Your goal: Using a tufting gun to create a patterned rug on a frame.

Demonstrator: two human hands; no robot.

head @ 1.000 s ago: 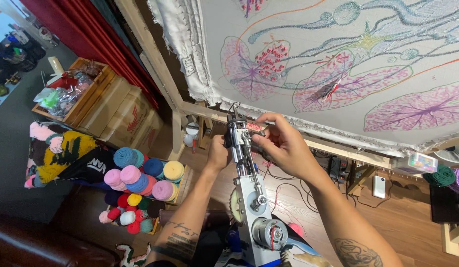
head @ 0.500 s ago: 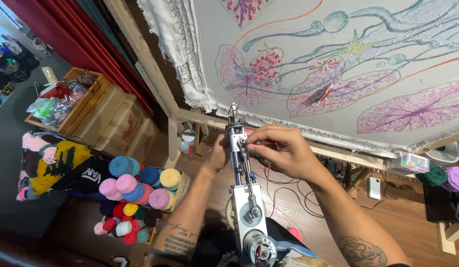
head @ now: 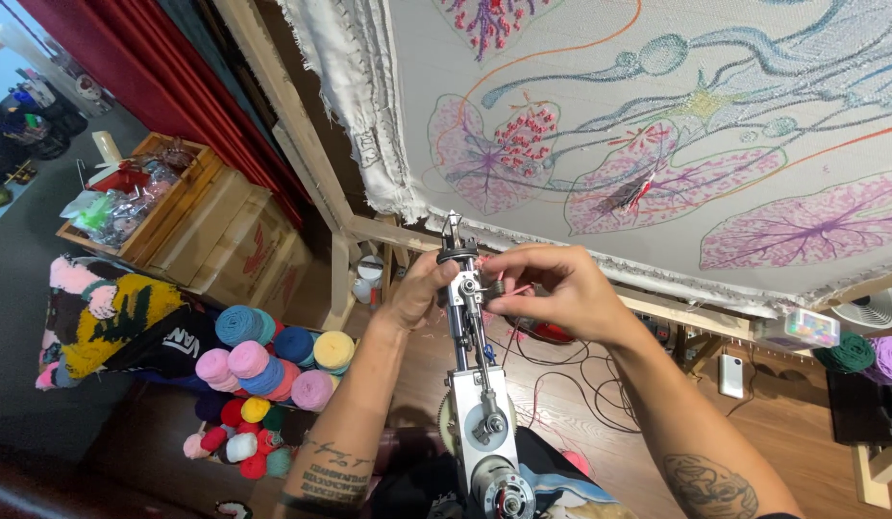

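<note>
Both hands at the head of a tufting gun, centre frame.

Left hand [head: 412,298] grips the tufting gun [head: 473,375] shaft, fingers clamped; right hand [head: 552,293] fingers pinched together on a small part near its tip. Yarn cones [head: 273,370] lie lower left; stretched patterned cloth [head: 657,125] fills upper right.

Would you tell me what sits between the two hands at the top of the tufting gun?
In the head view, the gun's metal shaft stands upright between the left hand and the right hand; both touch it, just below the needle tip.
</note>
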